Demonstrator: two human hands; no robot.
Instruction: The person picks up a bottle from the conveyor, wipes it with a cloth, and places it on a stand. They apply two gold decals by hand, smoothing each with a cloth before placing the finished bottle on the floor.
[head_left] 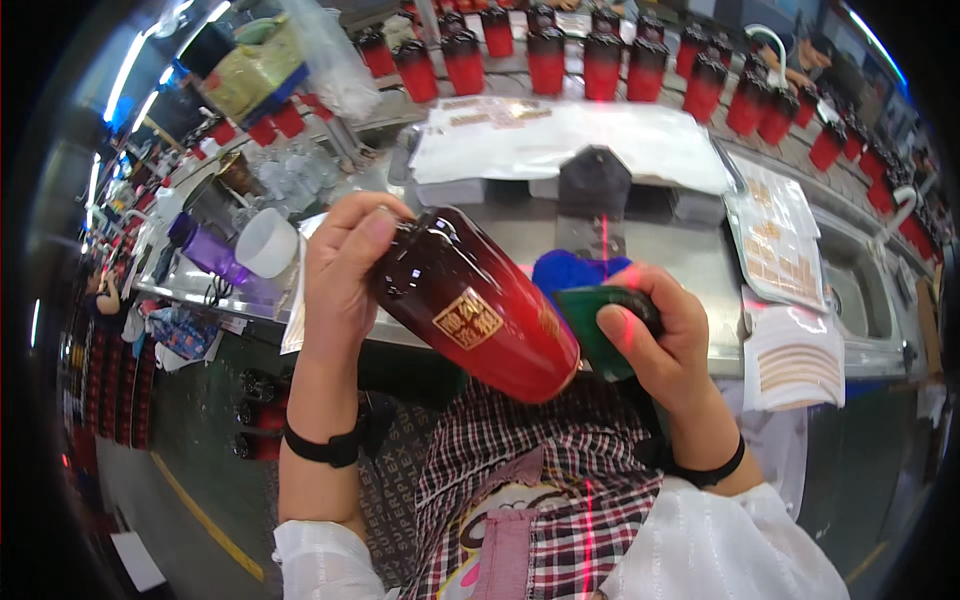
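Observation:
My left hand (345, 255) is wrapped round the neck of a glossy bottle (440, 285) that shades from black at the top to red at the base. The bottle is tilted, its base toward the lower right, and a gold square decal sits on its side. In my right hand (668, 335) is a green flat-bladed scraper (595, 335) with a dark grip, its blade close beside the bottle's lower part; whether they touch, I cannot tell. Behind the scraper lies a blue cloth (570, 270), next to a dark stand (594, 185) on the metal bench.
Several black-and-red bottles (546, 65) line the far side. White sheets with gold decals lie on a tray (560, 145) and on a right-hand tray (772, 235). A sink (850, 270) is at right. At left stand a white cup (267, 243) and a purple bottle (205, 250).

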